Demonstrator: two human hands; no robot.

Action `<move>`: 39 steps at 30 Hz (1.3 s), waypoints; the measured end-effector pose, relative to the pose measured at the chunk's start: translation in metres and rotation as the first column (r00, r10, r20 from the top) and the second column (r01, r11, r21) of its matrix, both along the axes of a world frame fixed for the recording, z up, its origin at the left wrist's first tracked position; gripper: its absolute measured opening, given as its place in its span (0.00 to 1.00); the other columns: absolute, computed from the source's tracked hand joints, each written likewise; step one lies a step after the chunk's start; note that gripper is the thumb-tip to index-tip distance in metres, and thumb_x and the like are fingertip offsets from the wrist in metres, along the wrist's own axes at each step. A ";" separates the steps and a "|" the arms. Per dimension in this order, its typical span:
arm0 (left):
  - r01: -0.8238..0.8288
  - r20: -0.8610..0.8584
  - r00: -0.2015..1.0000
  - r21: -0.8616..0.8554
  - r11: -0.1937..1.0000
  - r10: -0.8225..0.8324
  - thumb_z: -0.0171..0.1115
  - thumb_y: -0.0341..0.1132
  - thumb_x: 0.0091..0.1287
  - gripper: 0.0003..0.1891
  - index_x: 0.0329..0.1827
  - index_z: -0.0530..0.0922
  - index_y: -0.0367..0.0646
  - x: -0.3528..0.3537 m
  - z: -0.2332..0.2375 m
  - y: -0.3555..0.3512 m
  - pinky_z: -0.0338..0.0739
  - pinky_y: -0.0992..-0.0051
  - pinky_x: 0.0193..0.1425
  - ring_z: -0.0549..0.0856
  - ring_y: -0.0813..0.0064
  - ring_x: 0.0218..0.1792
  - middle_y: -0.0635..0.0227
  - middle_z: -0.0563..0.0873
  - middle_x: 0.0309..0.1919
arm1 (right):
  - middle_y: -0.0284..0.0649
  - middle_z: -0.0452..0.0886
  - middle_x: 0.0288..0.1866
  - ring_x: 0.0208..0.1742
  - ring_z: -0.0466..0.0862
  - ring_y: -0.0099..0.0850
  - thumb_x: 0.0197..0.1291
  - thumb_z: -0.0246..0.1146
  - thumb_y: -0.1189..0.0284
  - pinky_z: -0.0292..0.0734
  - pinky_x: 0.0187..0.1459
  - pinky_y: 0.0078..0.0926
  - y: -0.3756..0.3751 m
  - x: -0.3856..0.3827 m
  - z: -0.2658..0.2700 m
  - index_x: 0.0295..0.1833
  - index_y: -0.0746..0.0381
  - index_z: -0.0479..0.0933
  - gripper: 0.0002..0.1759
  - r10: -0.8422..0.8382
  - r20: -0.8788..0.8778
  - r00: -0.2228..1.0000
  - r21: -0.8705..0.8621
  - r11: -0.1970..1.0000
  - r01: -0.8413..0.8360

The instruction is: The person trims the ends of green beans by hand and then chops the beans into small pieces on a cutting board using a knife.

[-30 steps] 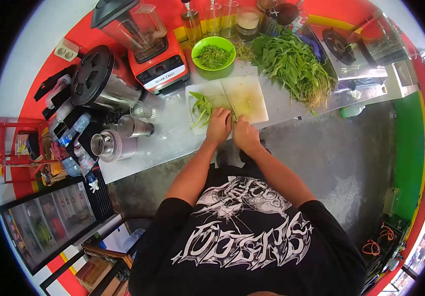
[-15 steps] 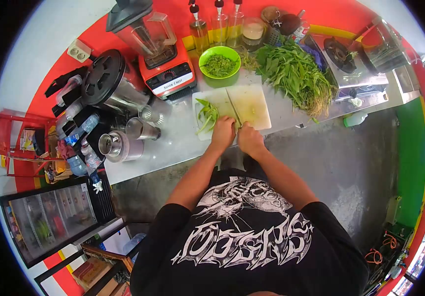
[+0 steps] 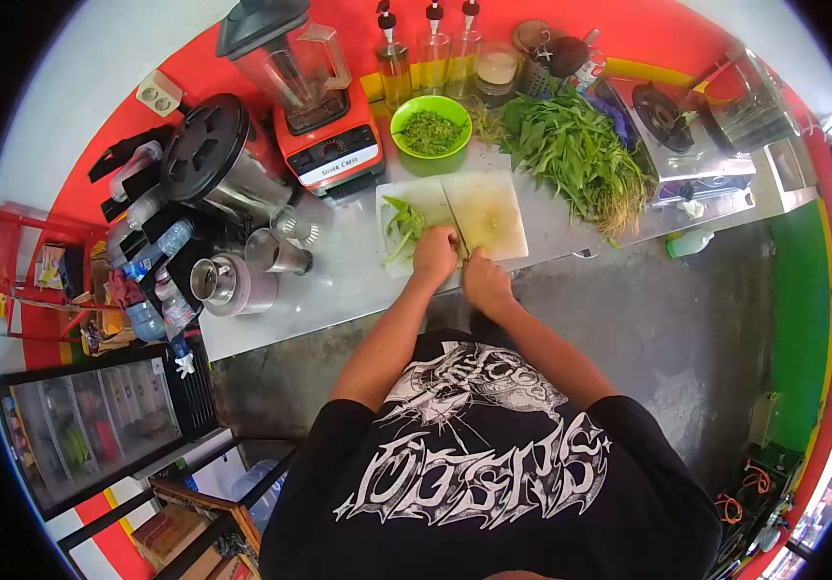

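A white cutting board [image 3: 508,208] lies near the counter's front edge. My right hand [image 3: 485,282] is closed round the handle of a knife [image 3: 457,215], whose blade points away from me across the board. Close beside it, my left hand [image 3: 435,253] is curled down on a small bunch of leafy greens [image 3: 403,224]. Their leaves stick out to its left; the held part is hidden under the fingers. Behind the board stands a green bowl [image 3: 426,162] of chopped greens [image 3: 430,133]. A large heap of leafy stalks [image 3: 575,145] lies to its right.
A red blender [image 3: 331,145] stands behind the board's left. Pump bottles [image 3: 394,72] line the back wall. Metal cups [image 3: 278,253] and a lidded steel container [image 3: 215,164] are at left. A gas stove [image 3: 672,126] sits on the right. The counter's front edge runs just before me.
The view has shifted slightly. Both hands stay at the board's front edge, the right one slightly lower against the board; the greens and bowl keep their places.
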State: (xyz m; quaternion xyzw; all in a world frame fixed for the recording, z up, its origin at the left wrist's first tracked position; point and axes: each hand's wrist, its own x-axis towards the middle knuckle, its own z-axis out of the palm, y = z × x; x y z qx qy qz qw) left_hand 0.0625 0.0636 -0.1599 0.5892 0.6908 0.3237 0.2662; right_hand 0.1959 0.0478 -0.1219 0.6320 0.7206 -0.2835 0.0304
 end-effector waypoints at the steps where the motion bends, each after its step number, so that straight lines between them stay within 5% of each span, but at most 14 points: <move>1: 0.008 0.007 1.000 0.009 1.000 -0.008 0.66 0.23 0.56 0.02 0.30 0.85 0.37 0.000 0.001 0.000 0.82 0.58 0.43 0.88 0.49 0.34 0.49 0.88 0.30 | 0.64 0.85 0.47 0.51 0.86 0.63 0.72 0.53 0.64 0.80 0.54 0.58 -0.001 0.000 -0.003 0.52 0.69 0.69 0.17 0.003 0.014 1.000 -0.005 1.000 -0.003; 5: -0.023 0.016 1.000 -0.014 1.000 0.023 0.65 0.22 0.55 0.02 0.30 0.85 0.37 0.002 0.000 0.000 0.82 0.59 0.42 0.88 0.49 0.34 0.49 0.88 0.30 | 0.64 0.85 0.47 0.51 0.85 0.63 0.72 0.53 0.65 0.79 0.54 0.59 0.012 0.004 0.005 0.53 0.69 0.69 0.17 0.117 0.022 0.993 0.018 0.993 -0.117; 7: -0.009 -0.026 1.000 0.072 0.997 0.011 0.65 0.22 0.55 0.03 0.31 0.85 0.37 0.002 0.001 -0.001 0.82 0.59 0.42 0.89 0.50 0.34 0.49 0.88 0.30 | 0.60 0.87 0.45 0.49 0.88 0.57 0.67 0.56 0.73 0.83 0.53 0.53 0.017 0.005 0.010 0.55 0.69 0.69 0.15 0.153 0.054 0.987 0.029 0.988 -0.155; 14: -0.044 0.072 0.996 -0.010 0.999 0.045 0.65 0.22 0.55 0.04 0.32 0.85 0.38 0.001 -0.001 0.000 0.82 0.59 0.42 0.89 0.51 0.35 0.50 0.88 0.31 | 0.64 0.86 0.46 0.48 0.87 0.61 0.72 0.54 0.66 0.83 0.50 0.56 0.010 0.005 -0.005 0.54 0.69 0.69 0.16 0.167 0.062 0.984 0.016 0.986 -0.168; 25: -0.076 0.057 0.995 -0.089 0.993 0.082 0.63 0.24 0.57 0.04 0.34 0.84 0.41 0.004 0.000 -0.005 0.81 0.54 0.47 0.87 0.47 0.42 0.50 0.88 0.36 | 0.65 0.85 0.48 0.50 0.87 0.62 0.66 0.58 0.72 0.82 0.54 0.54 0.006 0.006 0.008 0.54 0.70 0.69 0.16 0.182 0.076 0.980 -0.007 0.983 -0.182; 28: -0.064 -0.006 0.998 0.142 0.988 0.065 0.64 0.23 0.57 0.03 0.34 0.80 0.37 0.005 0.001 -0.010 0.78 0.54 0.45 0.84 0.45 0.38 0.49 0.84 0.33 | 0.65 0.85 0.47 0.52 0.86 0.61 0.67 0.57 0.71 0.81 0.53 0.55 0.020 0.005 0.008 0.53 0.69 0.70 0.15 0.232 0.090 0.969 -0.003 0.973 -0.233; 39: -0.060 -0.081 0.994 0.116 0.991 0.069 0.61 0.24 0.59 0.06 0.35 0.87 0.38 0.008 0.014 -0.025 0.82 0.54 0.49 0.86 0.45 0.42 0.49 0.86 0.40 | 0.64 0.85 0.48 0.50 0.86 0.61 0.73 0.55 0.64 0.82 0.52 0.55 0.019 0.010 -0.004 0.53 0.69 0.70 0.17 0.203 0.049 0.978 0.040 0.978 -0.205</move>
